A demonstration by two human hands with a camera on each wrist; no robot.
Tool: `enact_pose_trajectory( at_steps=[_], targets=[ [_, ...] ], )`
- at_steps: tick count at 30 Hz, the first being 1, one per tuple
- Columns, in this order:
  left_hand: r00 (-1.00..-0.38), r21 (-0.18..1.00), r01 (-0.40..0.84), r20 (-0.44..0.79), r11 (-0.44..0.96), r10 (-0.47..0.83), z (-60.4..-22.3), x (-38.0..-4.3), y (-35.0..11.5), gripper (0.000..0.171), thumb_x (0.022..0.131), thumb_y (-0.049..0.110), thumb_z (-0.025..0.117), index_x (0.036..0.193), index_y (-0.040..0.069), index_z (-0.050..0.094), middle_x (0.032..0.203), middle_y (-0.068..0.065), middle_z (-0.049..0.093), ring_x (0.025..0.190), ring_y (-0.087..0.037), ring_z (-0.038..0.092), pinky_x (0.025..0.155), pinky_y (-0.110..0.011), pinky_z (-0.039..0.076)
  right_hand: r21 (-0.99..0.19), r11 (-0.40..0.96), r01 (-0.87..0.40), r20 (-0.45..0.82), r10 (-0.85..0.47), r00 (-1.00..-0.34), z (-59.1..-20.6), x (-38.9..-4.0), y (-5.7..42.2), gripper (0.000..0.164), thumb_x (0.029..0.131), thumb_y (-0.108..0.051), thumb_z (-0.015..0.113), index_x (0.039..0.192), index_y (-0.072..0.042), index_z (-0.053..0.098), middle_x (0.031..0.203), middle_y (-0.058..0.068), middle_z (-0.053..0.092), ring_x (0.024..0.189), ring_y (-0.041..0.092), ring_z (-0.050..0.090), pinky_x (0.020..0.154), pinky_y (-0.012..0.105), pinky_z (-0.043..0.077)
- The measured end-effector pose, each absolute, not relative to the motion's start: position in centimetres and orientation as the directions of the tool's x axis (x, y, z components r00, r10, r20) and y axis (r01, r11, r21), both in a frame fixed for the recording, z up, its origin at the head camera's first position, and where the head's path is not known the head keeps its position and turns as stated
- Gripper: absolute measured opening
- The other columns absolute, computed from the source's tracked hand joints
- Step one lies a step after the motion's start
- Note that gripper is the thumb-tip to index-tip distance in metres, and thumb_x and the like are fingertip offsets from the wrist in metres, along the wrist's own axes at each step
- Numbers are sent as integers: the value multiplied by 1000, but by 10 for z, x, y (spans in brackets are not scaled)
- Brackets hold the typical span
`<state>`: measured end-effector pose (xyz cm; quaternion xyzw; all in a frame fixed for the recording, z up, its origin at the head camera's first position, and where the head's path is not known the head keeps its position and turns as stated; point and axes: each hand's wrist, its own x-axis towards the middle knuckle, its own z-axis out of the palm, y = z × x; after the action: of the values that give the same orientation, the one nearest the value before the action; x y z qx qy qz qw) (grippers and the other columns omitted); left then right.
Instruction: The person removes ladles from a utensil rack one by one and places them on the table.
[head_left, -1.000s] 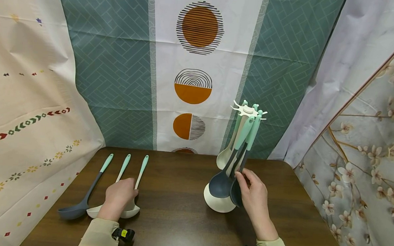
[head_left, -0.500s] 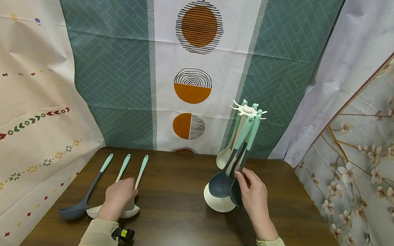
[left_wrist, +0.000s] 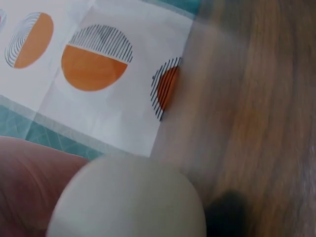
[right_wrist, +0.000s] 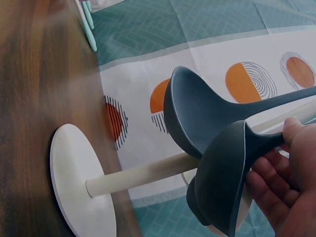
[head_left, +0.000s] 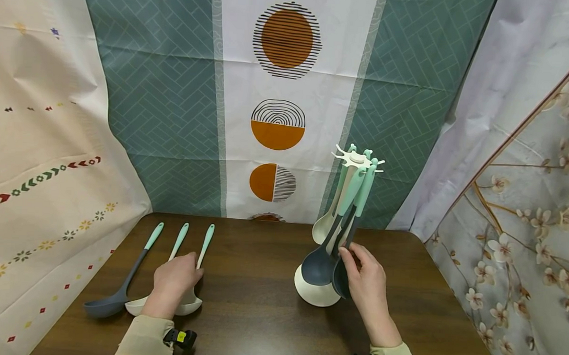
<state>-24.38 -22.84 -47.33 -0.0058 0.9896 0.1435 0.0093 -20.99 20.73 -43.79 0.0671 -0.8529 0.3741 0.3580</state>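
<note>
In the head view, my left hand (head_left: 175, 278) lies over two cream utensils with mint handles at the left of the table. Its fingers grip the shaft of the right one, a cream ladle (head_left: 188, 306). The rounded cream bowl (left_wrist: 131, 197) fills the lower left wrist view, beside the thumb. My right hand (head_left: 368, 277) pinches the dark grey ladle (right_wrist: 222, 177) at its neck, just above the bowl. This ladle hangs with its mint handle up on the white rack (head_left: 318, 293). A dark spoon-like utensil (right_wrist: 197, 113) hangs right beside it.
A dark grey ladle (head_left: 105, 306) lies at the far left of the table, next to the other cream utensil (head_left: 136, 305). A cream spoon (head_left: 323, 228) hangs at the back of the rack. Printed curtains (head_left: 174, 106) close off the back and sides of the wooden table (head_left: 257, 281).
My left hand has shifted very slightly up and to the right over the cream ladle. The right hand and the hanging utensils look unmoved.
</note>
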Motion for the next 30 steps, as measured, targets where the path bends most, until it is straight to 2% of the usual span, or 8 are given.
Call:
enact_pose_trajectory(
  at_steps=[3, 13, 16, 23, 30],
  targets=[
    [-999, 299, 5, 49, 954, -10, -470, -244, -222, 32, 103, 24, 75, 122, -1, 70, 89, -10, 71, 76, -32, 68, 66, -57, 57, -586, 713, -385, 665, 152, -731, -438, -210, 208, 9, 102, -14, 82, 110, -11, 81, 99, -2, 78, 88, 17, 72, 79, 44, 61],
    [-973, 306, 108, 229, 946, 37, -454, -239, -189, 37, 101, 22, 80, 128, -2, 72, 104, -20, 74, 82, -38, 73, 67, -54, 59, -580, 709, -402, 674, 140, -726, -436, -210, 210, 10, 100, -12, 84, 109, -10, 82, 97, 0, 77, 87, 19, 72, 78, 52, 62],
    [-965, 313, 128, 258, 941, 45, -448, -238, -179, 35, 101, 22, 80, 127, 0, 73, 105, -19, 75, 83, -37, 73, 66, -53, 59, -576, 713, -400, 675, 139, -725, -435, -210, 210, 11, 99, -12, 85, 108, -9, 82, 97, 0, 77, 86, 19, 72, 78, 51, 62],
    [-933, 324, 195, 353, 926, 73, -437, -233, -155, 33, 100, 21, 82, 126, 2, 75, 103, -15, 75, 79, -34, 73, 64, -51, 58, -578, 717, -390, 669, 142, -730, -434, -209, 210, 12, 97, -15, 87, 106, -10, 82, 96, -1, 78, 83, 16, 70, 75, 37, 61],
    [-901, 324, 278, 415, 904, 128, -427, -227, -128, 32, 99, 22, 85, 124, 5, 76, 103, -10, 76, 84, -30, 73, 67, -47, 59, -585, 712, -389, 662, 142, -736, -433, -208, 210, 12, 95, -17, 89, 104, -12, 83, 96, -2, 78, 83, 15, 72, 75, 39, 62]
  ],
)
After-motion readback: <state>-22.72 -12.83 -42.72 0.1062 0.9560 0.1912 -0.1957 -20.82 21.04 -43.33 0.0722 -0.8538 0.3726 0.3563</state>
